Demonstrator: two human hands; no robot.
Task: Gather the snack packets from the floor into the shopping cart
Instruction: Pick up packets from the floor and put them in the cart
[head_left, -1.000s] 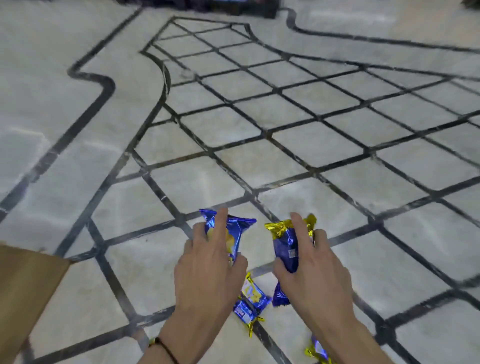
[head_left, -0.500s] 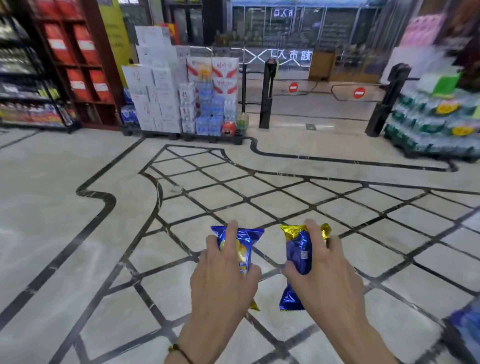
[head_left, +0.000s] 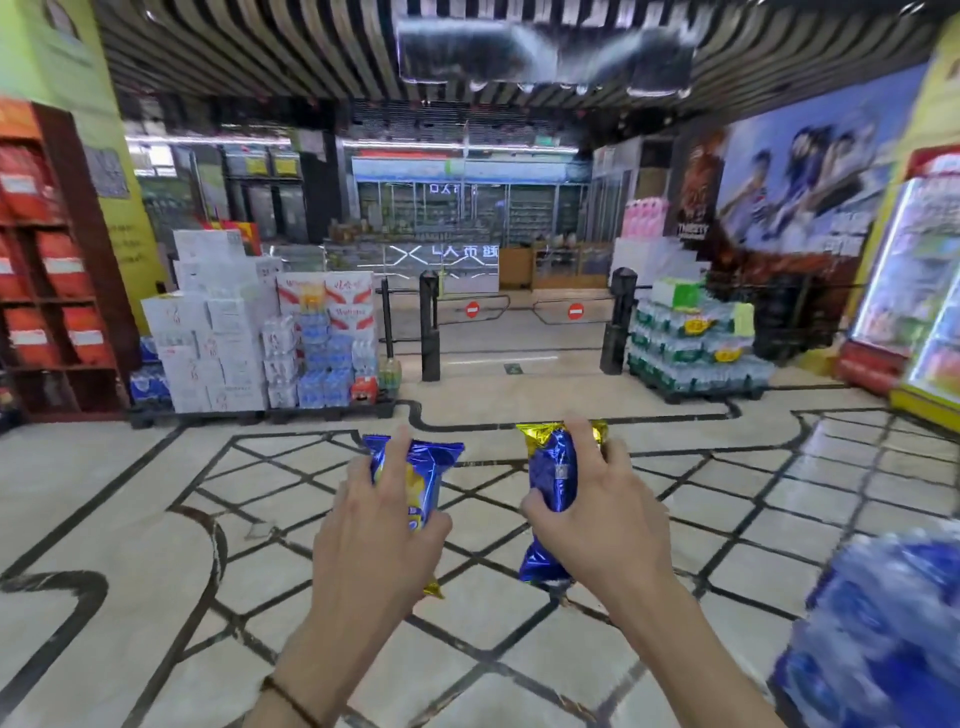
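Left hand (head_left: 374, 540) is gripping a blue-and-yellow packet (head_left: 422, 470), with the fingers curling over its front and the thumb closing from the right side. The packet is standing roughly upright in the hand, well above the floor (head_left: 130, 519), with its blue crimped end pointing up and a gold corner showing below the palm. A thin dark cord (head_left: 291, 701) is circling the left wrist. Right hand (head_left: 608, 525) is clasping a gold-ended blue packet (head_left: 553, 478) in the same manner, with the thumb pressing on its left side and the fingers wrapping behind; this packet is also being held upright and clear of the floor. The two packets are sitting side by side, apart, at about the same height.

Behind the hands, from left to right, red shelving (head_left: 52, 260) is standing against the wall, white cartons (head_left: 218, 332) are sitting stacked on a pallet, black gate posts (head_left: 430, 322) are carrying round no-entry signs (head_left: 471, 309), bottled-water packs (head_left: 691, 348) are lying piled on another pallet, and a lit cooler (head_left: 930, 291) is glowing at the edge. A blurred blue mass (head_left: 883, 639) is filling the lower right corner; what it is cannot be told.
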